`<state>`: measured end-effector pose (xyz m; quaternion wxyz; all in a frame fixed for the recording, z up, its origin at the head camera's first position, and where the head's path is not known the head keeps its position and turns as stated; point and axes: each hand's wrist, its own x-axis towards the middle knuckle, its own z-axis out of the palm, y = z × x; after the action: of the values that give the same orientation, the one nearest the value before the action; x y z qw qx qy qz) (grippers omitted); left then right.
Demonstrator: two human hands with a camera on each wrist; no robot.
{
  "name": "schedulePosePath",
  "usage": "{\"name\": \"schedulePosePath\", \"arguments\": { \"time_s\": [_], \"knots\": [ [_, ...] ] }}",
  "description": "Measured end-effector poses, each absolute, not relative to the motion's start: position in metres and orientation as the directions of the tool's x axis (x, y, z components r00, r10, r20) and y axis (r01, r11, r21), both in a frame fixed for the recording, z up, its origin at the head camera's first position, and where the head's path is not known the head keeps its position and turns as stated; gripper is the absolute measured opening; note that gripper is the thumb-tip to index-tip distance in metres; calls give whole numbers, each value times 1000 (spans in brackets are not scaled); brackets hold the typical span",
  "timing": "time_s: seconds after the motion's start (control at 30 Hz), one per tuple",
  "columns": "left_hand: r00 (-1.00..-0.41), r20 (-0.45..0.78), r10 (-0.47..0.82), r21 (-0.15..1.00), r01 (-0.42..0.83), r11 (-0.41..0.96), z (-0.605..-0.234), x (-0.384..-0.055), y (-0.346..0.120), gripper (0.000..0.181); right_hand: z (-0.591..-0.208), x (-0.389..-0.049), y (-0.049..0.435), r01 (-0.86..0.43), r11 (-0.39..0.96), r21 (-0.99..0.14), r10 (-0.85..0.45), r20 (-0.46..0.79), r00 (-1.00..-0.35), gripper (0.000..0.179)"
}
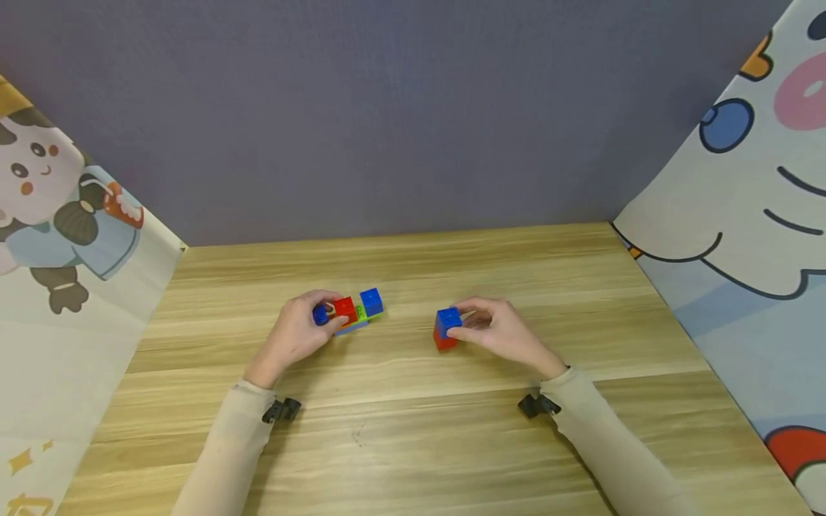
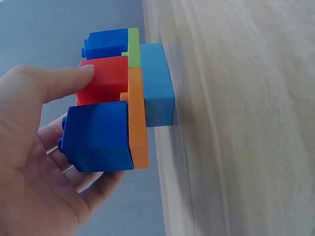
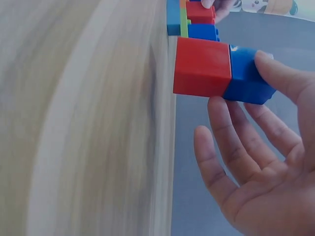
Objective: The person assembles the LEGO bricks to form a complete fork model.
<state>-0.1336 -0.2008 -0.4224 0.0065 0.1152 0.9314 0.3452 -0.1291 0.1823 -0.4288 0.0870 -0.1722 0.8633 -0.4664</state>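
Note:
My left hand [image 1: 298, 328] pinches the red block [image 1: 345, 308] in the middle of a built row of toy building blocks. In the left wrist view, a blue block [image 2: 96, 130] stands at the row's near end and another blue block [image 2: 108, 43] at the far end. An orange plate [image 2: 138, 118] and a lime green plate [image 2: 134, 49] lie under them, with a light blue block [image 2: 156, 81] at the bottom. My right hand [image 1: 506, 337] holds a two-block stack between thumb and fingers: a blue block [image 1: 448, 320] on top of a red block [image 3: 202, 66].
Both hands work over a wood-grain table [image 1: 413, 444], the row left of the stack. A grey panel [image 1: 400, 129] rises behind the table's far edge. Cartoon-printed panels stand at the left [image 1: 58, 308] and right [image 1: 684, 186].

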Motion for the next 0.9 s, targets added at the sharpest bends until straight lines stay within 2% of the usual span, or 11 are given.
{"name": "schedulePosePath", "arguments": {
  "time_s": [0.3,0.9],
  "knots": [
    [-966,73,250,636,238,734,-424,-134,-201,47,-432,-124,166,-186,480,-857,-348,9,-938,49],
    [-963,68,260,599,248,761,-426,-137,-199,52,-437,-118,146,-190,443,-876,-373,13,-928,46]
  ]
}}
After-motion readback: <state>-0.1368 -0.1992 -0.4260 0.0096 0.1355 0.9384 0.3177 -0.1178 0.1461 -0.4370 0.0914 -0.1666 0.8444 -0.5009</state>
